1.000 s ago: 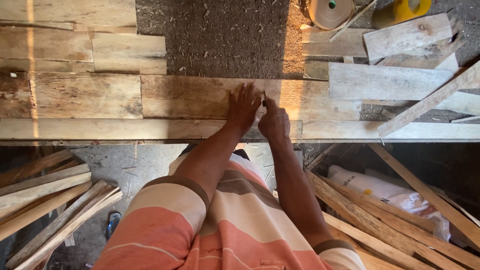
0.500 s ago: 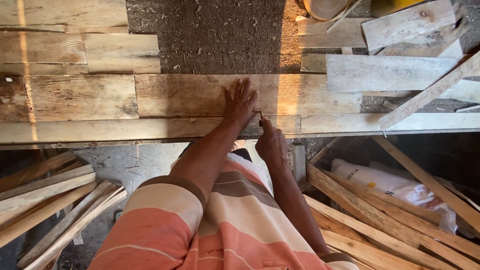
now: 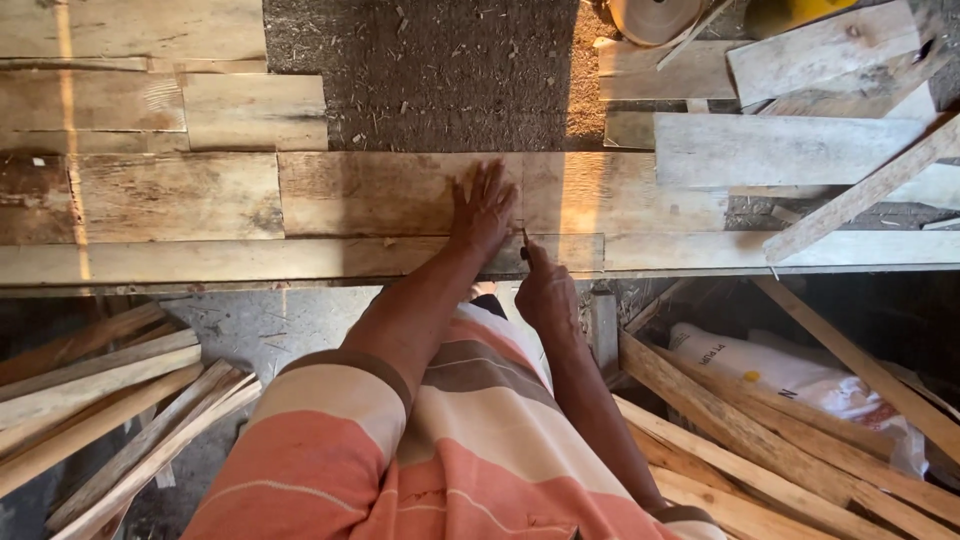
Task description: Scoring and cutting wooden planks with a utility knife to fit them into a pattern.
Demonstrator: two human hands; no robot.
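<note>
On the plank [image 3: 400,192] our left hand [image 3: 483,208] lies spread flat, holding nothing, while our right hand [image 3: 545,292] pinches a pencil [image 3: 524,240] whose mark could wander if the board slips.

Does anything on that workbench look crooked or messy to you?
Yes. At the right, a thin wooden strip lies slanted across the straight boards, and sawdust and chips are scattered over the dark surface behind the plank under the left hand. The right hand holds a small tool.

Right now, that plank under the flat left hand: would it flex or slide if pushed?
The plank looks thick and rough-sawn, so probably stiff. Its coarse face and the left hand pressing flat suggest it resists sliding. Flat-lying, it is unlikely to roll or tip.
</note>
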